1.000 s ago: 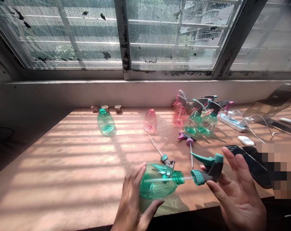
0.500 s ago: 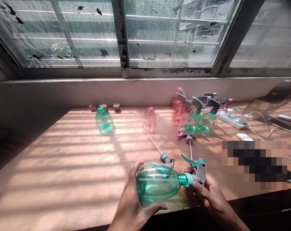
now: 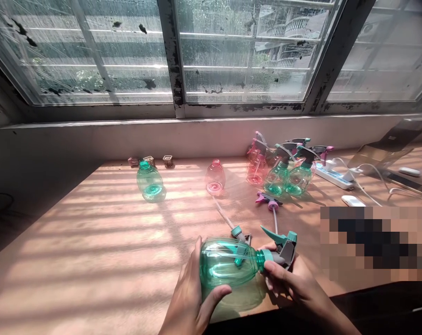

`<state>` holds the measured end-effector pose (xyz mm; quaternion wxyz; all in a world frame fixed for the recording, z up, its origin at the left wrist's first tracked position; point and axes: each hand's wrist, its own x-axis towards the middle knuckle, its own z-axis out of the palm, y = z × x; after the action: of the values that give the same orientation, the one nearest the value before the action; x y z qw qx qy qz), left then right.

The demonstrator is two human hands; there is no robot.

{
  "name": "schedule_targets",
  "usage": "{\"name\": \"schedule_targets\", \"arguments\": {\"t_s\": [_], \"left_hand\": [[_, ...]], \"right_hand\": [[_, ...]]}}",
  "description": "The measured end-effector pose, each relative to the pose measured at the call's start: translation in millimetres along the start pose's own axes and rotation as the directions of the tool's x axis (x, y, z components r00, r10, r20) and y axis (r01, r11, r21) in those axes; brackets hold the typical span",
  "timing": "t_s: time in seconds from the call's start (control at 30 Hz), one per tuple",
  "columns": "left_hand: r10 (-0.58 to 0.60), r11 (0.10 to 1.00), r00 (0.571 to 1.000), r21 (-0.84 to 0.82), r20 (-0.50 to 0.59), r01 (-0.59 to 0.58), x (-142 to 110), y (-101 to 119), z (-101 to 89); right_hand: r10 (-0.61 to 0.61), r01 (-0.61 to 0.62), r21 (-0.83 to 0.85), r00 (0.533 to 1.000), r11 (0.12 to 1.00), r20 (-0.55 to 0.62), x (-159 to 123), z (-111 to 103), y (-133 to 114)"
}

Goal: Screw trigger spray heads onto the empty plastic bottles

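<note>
A clear green spray bottle (image 3: 224, 270) lies sideways in the air above the table's front edge. My left hand (image 3: 188, 291) cups its base, fingers behind and thumb below. At the bottle's neck, my right hand (image 3: 292, 279) pinches the teal collar of a grey-and-teal spray head (image 3: 285, 251). The collar sits on the neck, and the dip tube runs inside the bottle. Just beyond lies a loose teal spray head (image 3: 236, 231), partly hidden by the bottle. A loose pink spray head (image 3: 271, 203) rests farther back.
An uncapped green bottle (image 3: 150, 182) and an uncapped pink bottle (image 3: 215, 177) stand toward the wall. Several bottles with spray heads (image 3: 277, 177) cluster at the back right. Beside them are a power strip (image 3: 333, 177), cables and a white device (image 3: 352, 201). Small blocks (image 3: 168, 161) sit near the wall.
The spray head's collar has come closer to the bottle, covering more of the threaded neck. My right hand has shifted slightly left with it. The view has tilted slightly.
</note>
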<state>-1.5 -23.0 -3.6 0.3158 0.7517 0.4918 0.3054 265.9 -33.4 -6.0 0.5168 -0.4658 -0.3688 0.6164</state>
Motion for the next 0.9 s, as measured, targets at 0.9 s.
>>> {"name": "schedule_targets", "arguments": {"t_s": [0.9], "left_hand": [[0.132,0.984,0.986,-0.102,-0.105,-0.143,3.6,7.5,-3.2]], "right_hand": [[0.134,-0.134,0.036,0.991,0.990,0.007,-4.9,-0.1,-3.3]]}}
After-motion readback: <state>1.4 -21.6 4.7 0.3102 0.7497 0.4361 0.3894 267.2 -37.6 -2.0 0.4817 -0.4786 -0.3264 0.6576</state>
